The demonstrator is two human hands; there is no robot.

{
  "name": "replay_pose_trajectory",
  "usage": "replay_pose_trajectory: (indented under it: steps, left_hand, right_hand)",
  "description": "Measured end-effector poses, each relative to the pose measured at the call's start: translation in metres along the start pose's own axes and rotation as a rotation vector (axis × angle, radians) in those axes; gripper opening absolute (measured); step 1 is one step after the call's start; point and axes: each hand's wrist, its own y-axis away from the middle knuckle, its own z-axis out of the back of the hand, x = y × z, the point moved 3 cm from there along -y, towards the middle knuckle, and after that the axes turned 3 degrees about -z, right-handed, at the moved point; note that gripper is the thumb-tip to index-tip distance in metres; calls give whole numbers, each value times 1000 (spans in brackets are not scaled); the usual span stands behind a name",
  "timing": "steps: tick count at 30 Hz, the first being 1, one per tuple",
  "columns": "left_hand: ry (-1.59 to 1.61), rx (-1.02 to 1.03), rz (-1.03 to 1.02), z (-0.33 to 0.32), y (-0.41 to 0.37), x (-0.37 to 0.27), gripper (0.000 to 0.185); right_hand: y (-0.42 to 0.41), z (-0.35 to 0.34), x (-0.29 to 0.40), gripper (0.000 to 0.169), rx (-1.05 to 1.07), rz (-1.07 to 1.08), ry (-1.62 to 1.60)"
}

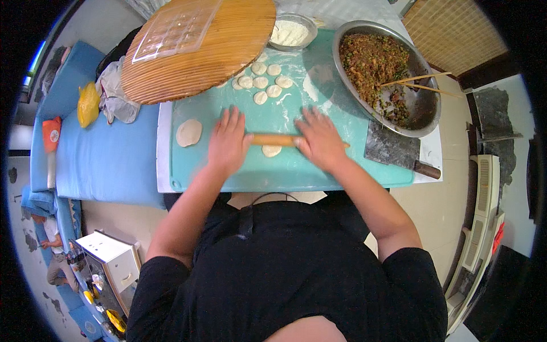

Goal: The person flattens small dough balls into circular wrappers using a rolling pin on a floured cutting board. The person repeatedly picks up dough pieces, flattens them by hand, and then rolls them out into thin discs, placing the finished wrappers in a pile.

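Note:
A wooden rolling pin [273,140] lies across a small dough round [271,150] on the green board [299,171]. My left hand [229,139] rests flat over the pin's left end, its fingers stretched forward. Over the right part of the pin lies my right hand [320,137], palm down with the fingers spread. Neither hand is closed round the pin. A flattened dough wrapper [189,132] lies left of my left hand. Beyond the hands, several small dough discs [260,82] sit on the floured board.
A steel bowl of chopped filling [374,64] with chopsticks [416,79] stands at the right, beside a cleaver [391,145]. A flour bowl [292,32] and a round slatted tray [201,51] are at the back. A person [53,243] sits far left.

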Motion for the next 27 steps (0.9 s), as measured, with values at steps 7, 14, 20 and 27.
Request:
replay_pose_trajectory:
  steps: [7, 14, 20, 27]
  left_hand:
    - [80, -102, -68, -16, 33, -1, 54]
    - [19, -29, -15, -6, 6, -11, 48]
    - [362, -62, 71, -1, 22, -50, 29]
    - [504, 230, 295, -3, -6, -47, 18]
  right_hand:
    - [19, 12, 21, 50, 49, 42, -8]
    - [13, 1, -2, 44, -77, 11, 3]
    - [75, -3, 17, 31, -119, 34, -78]
    - [87, 2, 14, 29, -293, 170, -74]
